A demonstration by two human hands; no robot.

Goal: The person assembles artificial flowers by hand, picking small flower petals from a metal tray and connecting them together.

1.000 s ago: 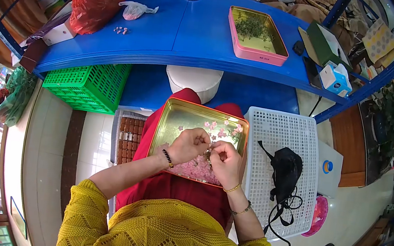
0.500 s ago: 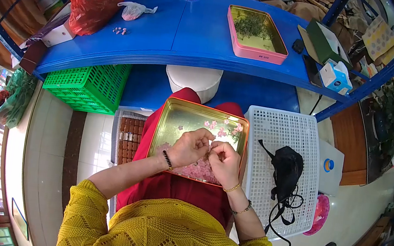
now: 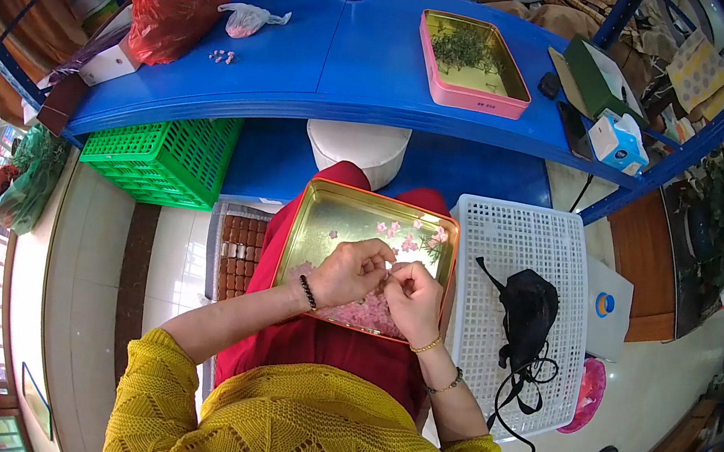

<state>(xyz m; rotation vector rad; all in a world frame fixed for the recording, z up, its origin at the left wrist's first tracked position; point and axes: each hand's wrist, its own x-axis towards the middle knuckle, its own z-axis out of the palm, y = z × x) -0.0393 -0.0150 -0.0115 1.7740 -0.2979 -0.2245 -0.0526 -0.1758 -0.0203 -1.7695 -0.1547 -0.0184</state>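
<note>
A gold-lined tin tray (image 3: 312, 219) with a red rim rests across my lap. Small pink flowers (image 3: 393, 229) lie with some green stems at its far right, and a heap of pink petals or blossoms (image 3: 364, 313) covers the near part. My left hand (image 3: 349, 272) and my right hand (image 3: 412, 301) meet over the middle of the tray. Both are closed in a pinch, thumbs against index fingers, fingertips almost touching. Whatever lies between the fingertips is too small and too covered to name.
Ahead stands a blue table (image 3: 357, 52) with a pink tin (image 3: 474, 102) of green sprigs, a red plastic bag (image 3: 166, 13) and a small white bag (image 3: 247, 21). To the right is a white plastic basket (image 3: 476, 332) bearing a black bag (image 3: 527, 307); a green crate (image 3: 160, 158) sits at left.
Both hands stay in nearly the same place over the tray; only the fingertips shift very slightly. The view has moved a tiny bit.
</note>
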